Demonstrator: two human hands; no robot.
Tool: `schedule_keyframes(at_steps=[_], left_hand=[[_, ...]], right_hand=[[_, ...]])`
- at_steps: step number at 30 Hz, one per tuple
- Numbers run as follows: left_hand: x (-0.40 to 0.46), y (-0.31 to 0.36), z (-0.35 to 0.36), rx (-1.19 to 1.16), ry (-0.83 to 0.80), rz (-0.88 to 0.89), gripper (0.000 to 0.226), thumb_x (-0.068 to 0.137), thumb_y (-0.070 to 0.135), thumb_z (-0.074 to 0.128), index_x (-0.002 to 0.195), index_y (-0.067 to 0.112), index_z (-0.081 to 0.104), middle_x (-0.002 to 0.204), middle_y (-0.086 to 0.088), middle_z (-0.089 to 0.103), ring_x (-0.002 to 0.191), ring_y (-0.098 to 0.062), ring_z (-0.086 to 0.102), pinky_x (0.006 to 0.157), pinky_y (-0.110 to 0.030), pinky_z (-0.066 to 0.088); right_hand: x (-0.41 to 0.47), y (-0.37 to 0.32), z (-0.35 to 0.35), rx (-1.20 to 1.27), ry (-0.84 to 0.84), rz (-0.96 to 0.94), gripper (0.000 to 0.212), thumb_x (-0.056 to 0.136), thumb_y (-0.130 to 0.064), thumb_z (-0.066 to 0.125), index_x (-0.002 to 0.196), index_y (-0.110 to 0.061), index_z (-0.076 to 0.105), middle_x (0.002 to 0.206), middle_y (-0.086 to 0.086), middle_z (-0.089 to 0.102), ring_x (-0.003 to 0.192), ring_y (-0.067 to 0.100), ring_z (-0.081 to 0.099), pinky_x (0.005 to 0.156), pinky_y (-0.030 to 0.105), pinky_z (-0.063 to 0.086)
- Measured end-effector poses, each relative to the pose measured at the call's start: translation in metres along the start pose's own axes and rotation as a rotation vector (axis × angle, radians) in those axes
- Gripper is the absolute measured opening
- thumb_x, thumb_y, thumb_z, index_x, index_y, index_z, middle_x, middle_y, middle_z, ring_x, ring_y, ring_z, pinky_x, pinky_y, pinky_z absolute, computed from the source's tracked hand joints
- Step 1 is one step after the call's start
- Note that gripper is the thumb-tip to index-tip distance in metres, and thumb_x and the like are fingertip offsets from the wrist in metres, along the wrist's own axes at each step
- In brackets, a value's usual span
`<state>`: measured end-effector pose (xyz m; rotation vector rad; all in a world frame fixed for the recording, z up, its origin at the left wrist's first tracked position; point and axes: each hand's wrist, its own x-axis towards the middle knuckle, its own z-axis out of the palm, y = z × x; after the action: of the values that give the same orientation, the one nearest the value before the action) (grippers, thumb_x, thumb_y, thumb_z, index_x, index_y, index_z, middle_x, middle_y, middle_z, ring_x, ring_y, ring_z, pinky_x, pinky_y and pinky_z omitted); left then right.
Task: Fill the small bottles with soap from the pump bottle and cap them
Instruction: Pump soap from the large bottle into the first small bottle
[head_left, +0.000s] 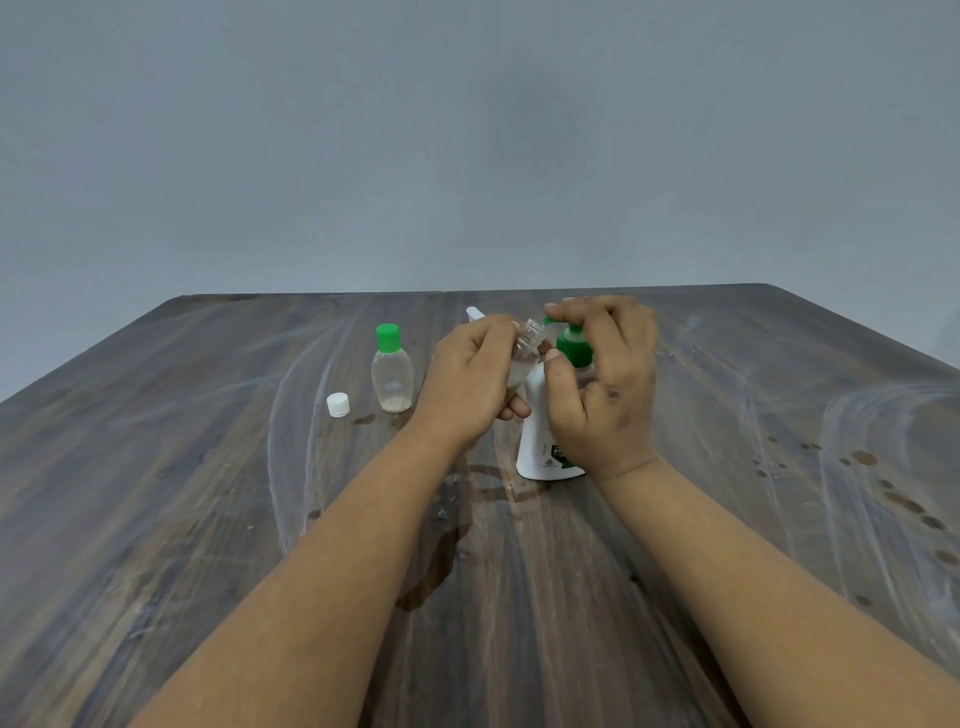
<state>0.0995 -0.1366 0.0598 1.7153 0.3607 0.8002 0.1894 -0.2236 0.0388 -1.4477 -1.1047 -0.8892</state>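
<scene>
Clear bottle (525, 349) in left hand (470, 382)

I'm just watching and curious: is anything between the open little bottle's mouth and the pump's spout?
Nothing visible. The left hand holds the uncapped small bottle tilted, its mouth right beside the green pump head, which the right hand covers. The spout tip is mostly hidden.

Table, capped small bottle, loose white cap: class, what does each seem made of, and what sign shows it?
Table: apparently wood or wood-look laminate, matte; brown grain streaks, stains and whitish smears. Capped small bottle: probably clear plastic, glossy; the table shows through, and its green cap is opaque. Loose white cap: likely opaque white plastic.
</scene>
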Motion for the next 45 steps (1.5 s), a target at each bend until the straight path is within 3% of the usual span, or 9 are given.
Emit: schedule_keyframes(at_steps=[3, 9, 12, 18, 24, 30, 36, 40, 45], left_hand=[[0.0009, -0.0008, -0.0003, -0.003, -0.003, -0.001, 0.036, 0.101, 0.022, 0.037, 0.089, 0.002, 0.065, 0.07, -0.018, 0.062, 0.049, -0.026, 0.062, 0.043, -0.022, 0.04], [-0.0015, 0.0031, 0.0009, 0.016, 0.015, 0.016, 0.039, 0.101, 0.022, 0.037, 0.083, 0.013, 0.071, 0.083, -0.017, 0.072, 0.051, -0.028, 0.063, 0.047, -0.025, 0.044], [-0.0006, 0.0021, 0.0013, 0.007, 0.015, 0.009, 0.038, 0.1, 0.022, 0.038, 0.087, 0.007, 0.07, 0.085, -0.022, 0.07, 0.05, -0.029, 0.062, 0.046, -0.025, 0.043], [0.0008, -0.0005, 0.0009, 0.002, 0.016, 0.021, 0.036, 0.1, 0.021, 0.038, 0.08, 0.01, 0.066, 0.064, -0.015, 0.063, 0.049, -0.027, 0.062, 0.044, -0.024, 0.042], [0.0013, -0.0024, 0.0002, -0.007, -0.011, 0.027, 0.038, 0.1, 0.022, 0.037, 0.09, 0.002, 0.069, 0.061, -0.004, 0.062, 0.044, -0.02, 0.057, 0.047, -0.026, 0.041], [0.0015, -0.0016, 0.0004, 0.022, 0.01, 0.02, 0.038, 0.1, 0.023, 0.037, 0.092, 0.001, 0.067, 0.074, -0.024, 0.065, 0.05, -0.025, 0.063, 0.047, -0.026, 0.043], [0.0025, -0.0041, -0.0001, 0.007, -0.01, 0.032, 0.039, 0.1, 0.021, 0.036, 0.089, 0.002, 0.068, 0.063, -0.012, 0.063, 0.047, -0.024, 0.059, 0.046, -0.025, 0.041], [0.0027, -0.0033, 0.0002, 0.027, -0.001, 0.04, 0.039, 0.1, 0.022, 0.036, 0.091, 0.002, 0.068, 0.08, -0.024, 0.068, 0.05, -0.026, 0.062, 0.047, -0.026, 0.043], [0.0022, -0.0024, -0.0001, 0.023, 0.003, 0.027, 0.038, 0.101, 0.021, 0.036, 0.092, -0.005, 0.062, 0.072, -0.024, 0.065, 0.049, -0.026, 0.062, 0.045, -0.025, 0.042]], right_hand=[[-0.0002, 0.0002, 0.0003, 0.007, -0.001, 0.005, 0.031, 0.077, -0.017, 0.05, 0.097, -0.003, 0.069, 0.098, 0.007, 0.058, 0.094, 0.021, 0.049, 0.077, 0.028, 0.043], [-0.0023, -0.0037, -0.0026, -0.016, -0.069, 0.006, 0.048, 0.081, -0.023, 0.045, 0.117, 0.003, 0.061, 0.119, 0.017, 0.054, 0.108, 0.028, 0.047, 0.095, 0.016, 0.032], [-0.0031, -0.0029, -0.0025, -0.032, -0.064, -0.009, 0.044, 0.08, -0.022, 0.045, 0.113, 0.002, 0.064, 0.115, 0.016, 0.056, 0.106, 0.028, 0.048, 0.093, 0.016, 0.032], [-0.001, -0.0007, 0.0007, -0.035, -0.021, -0.015, 0.035, 0.077, -0.019, 0.05, 0.101, -0.001, 0.067, 0.102, 0.012, 0.058, 0.097, 0.023, 0.047, 0.086, 0.016, 0.034], [-0.0042, -0.0028, -0.0002, -0.044, -0.085, -0.038, 0.051, 0.081, -0.024, 0.048, 0.122, 0.005, 0.059, 0.122, 0.018, 0.053, 0.116, 0.027, 0.043, 0.102, 0.021, 0.031], [-0.0015, -0.0014, -0.0015, -0.045, -0.039, -0.034, 0.035, 0.078, -0.019, 0.052, 0.104, 0.0, 0.066, 0.105, 0.013, 0.057, 0.101, 0.025, 0.047, 0.089, 0.015, 0.033], [-0.0013, -0.0022, -0.0017, -0.045, -0.07, -0.014, 0.042, 0.079, -0.026, 0.051, 0.109, 0.001, 0.063, 0.109, 0.014, 0.054, 0.103, 0.025, 0.047, 0.089, 0.018, 0.033], [-0.0003, -0.004, -0.0035, -0.022, -0.069, -0.02, 0.046, 0.08, -0.026, 0.048, 0.114, 0.003, 0.062, 0.116, 0.015, 0.055, 0.109, 0.023, 0.045, 0.094, 0.016, 0.031], [0.0003, -0.0024, -0.0021, -0.005, -0.038, -0.011, 0.033, 0.076, -0.02, 0.051, 0.1, -0.002, 0.066, 0.101, 0.008, 0.057, 0.097, 0.023, 0.048, 0.084, 0.016, 0.035]])
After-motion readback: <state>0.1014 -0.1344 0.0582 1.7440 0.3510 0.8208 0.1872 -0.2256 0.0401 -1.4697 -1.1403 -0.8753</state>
